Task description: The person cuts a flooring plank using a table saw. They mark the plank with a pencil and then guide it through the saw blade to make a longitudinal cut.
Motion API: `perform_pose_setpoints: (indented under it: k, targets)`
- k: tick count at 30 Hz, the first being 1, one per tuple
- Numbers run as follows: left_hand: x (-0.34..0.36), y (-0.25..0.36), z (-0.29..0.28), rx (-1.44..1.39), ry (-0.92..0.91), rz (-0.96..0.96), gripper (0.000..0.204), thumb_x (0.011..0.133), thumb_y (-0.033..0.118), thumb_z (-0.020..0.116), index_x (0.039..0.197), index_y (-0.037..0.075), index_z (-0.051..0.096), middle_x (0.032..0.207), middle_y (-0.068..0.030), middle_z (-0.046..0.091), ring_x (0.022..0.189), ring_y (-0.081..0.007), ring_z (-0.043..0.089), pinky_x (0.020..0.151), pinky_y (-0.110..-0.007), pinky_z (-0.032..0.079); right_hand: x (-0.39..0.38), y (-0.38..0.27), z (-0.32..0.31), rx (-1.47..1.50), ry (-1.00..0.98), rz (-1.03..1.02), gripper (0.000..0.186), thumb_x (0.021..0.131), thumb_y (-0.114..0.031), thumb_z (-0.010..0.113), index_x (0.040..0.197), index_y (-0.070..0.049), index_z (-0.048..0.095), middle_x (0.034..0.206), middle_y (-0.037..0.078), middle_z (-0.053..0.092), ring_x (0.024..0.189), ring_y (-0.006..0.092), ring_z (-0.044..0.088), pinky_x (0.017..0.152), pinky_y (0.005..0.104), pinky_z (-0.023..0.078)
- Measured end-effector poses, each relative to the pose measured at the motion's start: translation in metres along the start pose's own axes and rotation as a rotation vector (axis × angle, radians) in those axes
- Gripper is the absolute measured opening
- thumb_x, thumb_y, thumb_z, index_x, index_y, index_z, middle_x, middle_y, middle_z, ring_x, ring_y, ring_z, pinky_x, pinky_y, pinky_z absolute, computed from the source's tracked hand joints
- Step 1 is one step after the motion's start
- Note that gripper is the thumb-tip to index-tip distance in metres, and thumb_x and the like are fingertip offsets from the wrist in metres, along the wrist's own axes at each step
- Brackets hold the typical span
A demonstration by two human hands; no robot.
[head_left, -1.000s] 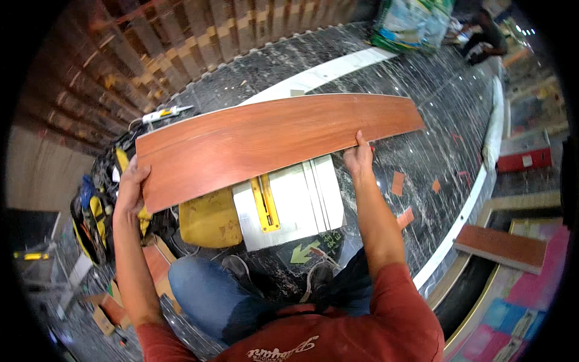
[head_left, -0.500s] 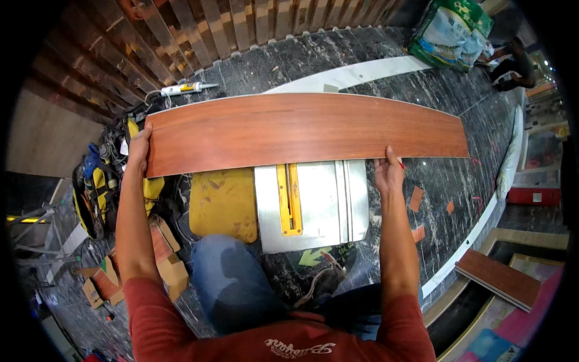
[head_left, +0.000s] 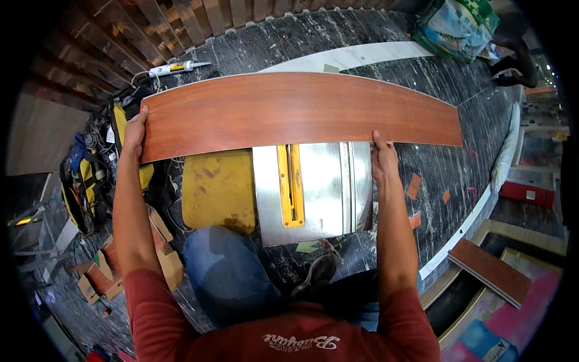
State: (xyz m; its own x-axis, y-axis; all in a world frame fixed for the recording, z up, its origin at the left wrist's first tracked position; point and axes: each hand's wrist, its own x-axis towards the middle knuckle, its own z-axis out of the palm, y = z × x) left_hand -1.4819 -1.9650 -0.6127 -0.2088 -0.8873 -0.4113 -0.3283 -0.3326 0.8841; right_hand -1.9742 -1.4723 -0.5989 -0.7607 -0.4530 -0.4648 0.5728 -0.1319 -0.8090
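Note:
A long reddish-brown wood-grain plank (head_left: 295, 111) spans the view in front of me, held up in both hands. My left hand (head_left: 135, 134) grips its left end, thumb on the face. Along the near edge, right of the middle, my right hand (head_left: 384, 158) pinches the plank with the thumb on top; the other fingers are partly hidden underneath. Below the plank lies a silver metal saw table (head_left: 325, 193) with a yellow slotted insert (head_left: 291, 193). The plank covers the table's far edge. A scuffed yellow panel (head_left: 218, 190) adjoins the table on the left.
A yellow-black tool bag (head_left: 90, 187) and torn cardboard (head_left: 96, 280) are at left. A sealant tube (head_left: 180, 67) lies far left. Plank offcuts (head_left: 414, 186) dot the dark floor. Short boards (head_left: 491, 271) sit right. Beyond are a green sack (head_left: 456, 27) and another person (head_left: 515, 66).
In the picture, the plank and both hands sit slightly higher and farther left. The view has shifted a little too. Both hands keep their hold, and my shoe has moved left.

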Motion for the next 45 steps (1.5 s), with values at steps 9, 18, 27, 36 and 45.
perform_pose_setpoints:
  k: [9, 18, 27, 36, 45]
  targets:
    - [0.003, -0.001, -0.007, 0.017, 0.001, 0.001, 0.056, 0.105, 0.050, 0.065, 0.120, -0.003, 0.074, 0.112, -0.0100, 0.077, 0.094, -0.0177, 0.071, 0.089, -0.033, 0.055, -0.008, 0.000, 0.006, -0.086, 0.001, -0.025, 0.028, 0.103, -0.014, 0.072, 0.127, -0.003, 0.062, 0.098, 0.003, 0.065, 0.080, 0.0132, 0.057, 0.073, 0.0298, 0.050]
    - [0.004, -0.002, -0.011, 0.120, -0.027, -0.018, 0.064, 0.107, 0.053, 0.058, 0.135, -0.004, 0.066, 0.126, -0.0133, 0.073, 0.107, -0.0229, 0.071, 0.097, -0.035, 0.052, -0.017, -0.004, 0.018, -0.099, 0.022, -0.046, 0.032, 0.104, -0.015, 0.071, 0.131, 0.000, 0.060, 0.105, 0.005, 0.066, 0.090, 0.0152, 0.061, 0.084, 0.0307, 0.052]
    - [0.011, -0.005, -0.019, 0.057, -0.051, -0.026, 0.060, 0.105, 0.052, 0.063, 0.127, -0.003, 0.071, 0.118, -0.0110, 0.075, 0.101, -0.0199, 0.071, 0.094, -0.034, 0.053, -0.017, 0.001, 0.019, -0.089, 0.033, -0.053, 0.027, 0.103, -0.015, 0.071, 0.126, -0.003, 0.064, 0.093, 0.002, 0.064, 0.077, 0.0139, 0.056, 0.073, 0.0298, 0.050]
    - [0.007, -0.004, -0.015, 0.104, -0.020, 0.015, 0.061, 0.105, 0.052, 0.063, 0.127, -0.004, 0.071, 0.119, -0.0112, 0.075, 0.102, -0.0200, 0.070, 0.094, -0.034, 0.053, -0.011, 0.004, 0.008, -0.034, 0.043, -0.048, 0.031, 0.103, -0.013, 0.071, 0.130, -0.002, 0.061, 0.095, 0.002, 0.064, 0.076, 0.0128, 0.054, 0.070, 0.0288, 0.048]
    - [-0.002, 0.003, -0.005, 0.078, -0.016, -0.015, 0.061, 0.105, 0.051, 0.064, 0.126, -0.005, 0.070, 0.117, -0.0112, 0.075, 0.101, -0.0198, 0.071, 0.092, -0.035, 0.054, -0.015, 0.001, 0.007, -0.086, 0.050, -0.052, 0.028, 0.104, -0.017, 0.071, 0.125, -0.001, 0.062, 0.097, 0.002, 0.065, 0.081, 0.0129, 0.055, 0.075, 0.0284, 0.048]
